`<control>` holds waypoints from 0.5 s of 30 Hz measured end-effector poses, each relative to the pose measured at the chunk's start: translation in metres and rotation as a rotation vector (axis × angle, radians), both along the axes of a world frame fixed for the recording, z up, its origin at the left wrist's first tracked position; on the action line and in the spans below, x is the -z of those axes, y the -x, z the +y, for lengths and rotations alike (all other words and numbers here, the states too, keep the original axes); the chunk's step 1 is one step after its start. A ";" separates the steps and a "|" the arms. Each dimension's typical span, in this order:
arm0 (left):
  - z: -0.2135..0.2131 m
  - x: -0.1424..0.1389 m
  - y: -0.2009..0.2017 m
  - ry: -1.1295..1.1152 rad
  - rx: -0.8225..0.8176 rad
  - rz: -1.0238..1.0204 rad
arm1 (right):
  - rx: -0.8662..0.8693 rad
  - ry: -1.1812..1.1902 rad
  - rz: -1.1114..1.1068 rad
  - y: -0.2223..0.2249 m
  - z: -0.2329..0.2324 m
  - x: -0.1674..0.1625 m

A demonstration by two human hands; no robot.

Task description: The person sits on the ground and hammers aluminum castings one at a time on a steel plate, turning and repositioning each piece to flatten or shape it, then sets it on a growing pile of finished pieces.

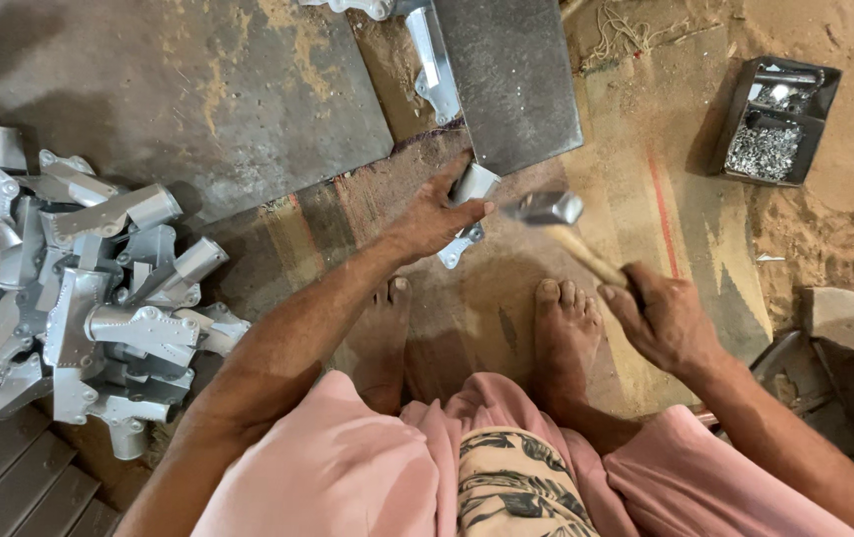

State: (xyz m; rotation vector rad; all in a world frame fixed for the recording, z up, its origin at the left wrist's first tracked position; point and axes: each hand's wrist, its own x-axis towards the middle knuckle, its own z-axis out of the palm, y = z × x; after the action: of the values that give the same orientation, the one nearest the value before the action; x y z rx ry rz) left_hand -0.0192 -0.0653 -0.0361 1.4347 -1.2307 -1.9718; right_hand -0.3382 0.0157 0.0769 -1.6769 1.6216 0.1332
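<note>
Fingers of my left hand [434,217] are curled around a small silvery pressed-metal bracket [469,204], pinning it upright on the dusty floor just ahead of my bare left foot [384,328]. My right hand [664,316] is wrapped tight on the pale wooden handle of a steel-headed hammer [546,209], whose head hangs just beside the bracket, a little to its right, blurred. The bracket stands at the near edge of a flat grey steel plate [511,80], with a second bracket [432,60] lying along that plate's left side. Well off to my left sits a heap of similar silvery brackets [89,298]. Far right, a dark open box of small metal fasteners [770,124] rests on the sandy ground.
</note>
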 end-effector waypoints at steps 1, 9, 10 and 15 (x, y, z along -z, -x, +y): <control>0.000 0.001 0.000 0.008 -0.011 0.000 | 0.021 0.064 -0.015 -0.003 -0.003 -0.002; -0.001 0.006 0.000 0.065 0.016 -0.060 | -0.156 0.184 0.089 -0.030 -0.027 -0.005; -0.001 0.005 -0.001 0.077 0.041 -0.107 | -0.154 0.163 0.136 -0.030 -0.027 -0.006; -0.003 -0.002 -0.003 0.043 0.020 0.001 | -0.122 0.298 -0.074 -0.030 -0.026 -0.007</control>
State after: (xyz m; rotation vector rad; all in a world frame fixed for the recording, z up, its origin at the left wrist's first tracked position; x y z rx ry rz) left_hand -0.0159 -0.0682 -0.0337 1.4058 -1.2835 -1.9470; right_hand -0.3082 -0.0104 0.0839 -1.9829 1.5408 -0.1154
